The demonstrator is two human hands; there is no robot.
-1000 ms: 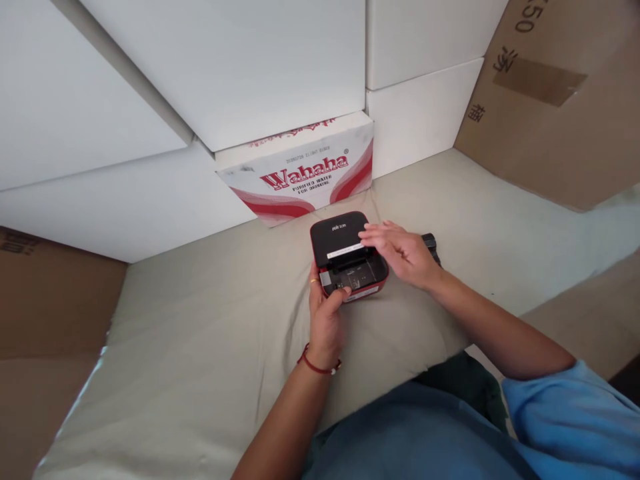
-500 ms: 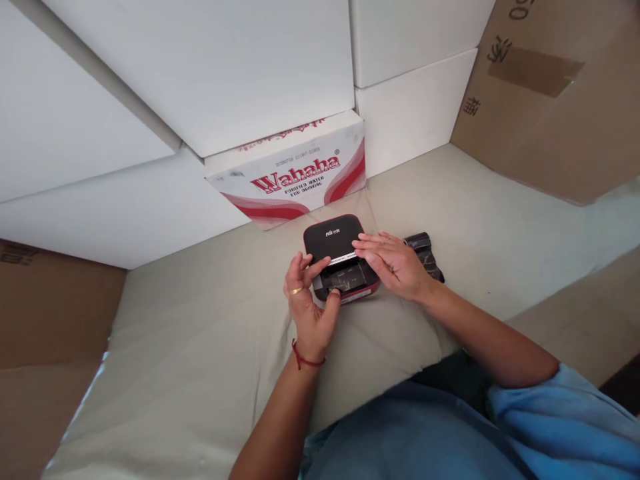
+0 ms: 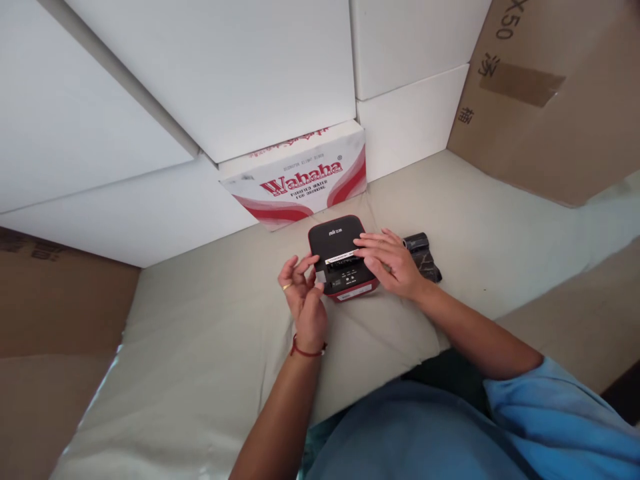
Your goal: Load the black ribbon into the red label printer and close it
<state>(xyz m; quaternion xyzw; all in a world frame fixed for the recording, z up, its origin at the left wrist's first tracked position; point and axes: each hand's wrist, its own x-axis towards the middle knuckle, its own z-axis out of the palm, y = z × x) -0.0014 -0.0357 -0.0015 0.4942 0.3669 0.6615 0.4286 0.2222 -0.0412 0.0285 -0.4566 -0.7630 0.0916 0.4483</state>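
Note:
A small black printer point(image 3: 340, 237) with a red lower rim lies on the cloth in front of me. A white printed strip point(image 3: 341, 258) crosses its slot, and small white marks show on its front panel. At its left edge is my left hand point(image 3: 306, 300), thumb and fingers apart, fingertips touching the side near a grey patch. My right hand point(image 3: 393, 263) rests on the right edge with its fingers stretched out, touching the end of the strip. Just beyond the right hand lies a dark roll point(image 3: 424, 257) with a marbled sheet partly unrolled.
Behind the printer stands a white and red Wahaha box point(image 3: 305, 187) under stacked white boxes point(image 3: 270, 67). Brown cartons flank the space, one on the right point(image 3: 545, 100) and one on the left point(image 3: 60, 320). A pale cloth point(image 3: 210, 347) covers the surface.
The printer's front part looked dark and recessed; now its panel with white marks shows. My left thumb has drawn back from the front to the left edge. The view has shifted slightly.

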